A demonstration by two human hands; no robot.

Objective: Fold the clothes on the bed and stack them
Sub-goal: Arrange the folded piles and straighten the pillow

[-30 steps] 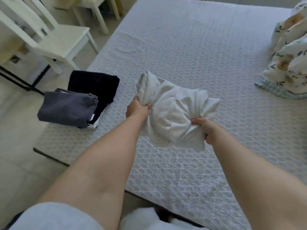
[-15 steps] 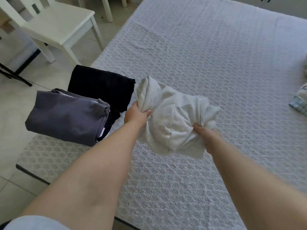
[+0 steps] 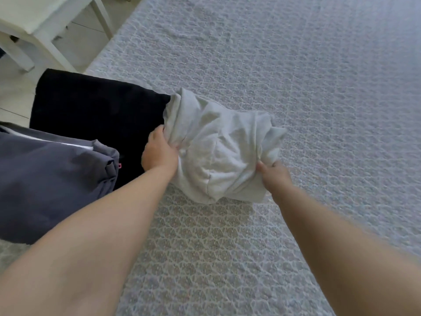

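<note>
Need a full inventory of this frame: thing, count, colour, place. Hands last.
white garment: 1, off-white, bundled, held over the bed near its left edge
black garment: 1, black, folded, on the bed's left edge
grey garment: 1, dark grey, folded, lying partly on the black garment's near side
bedspread: 1, pale grey textured, covering the bed
chair: 1, white, on the floor, top left
left hand: 1, gripping the white garment's left side
right hand: 1, gripping the white garment's right side
</note>
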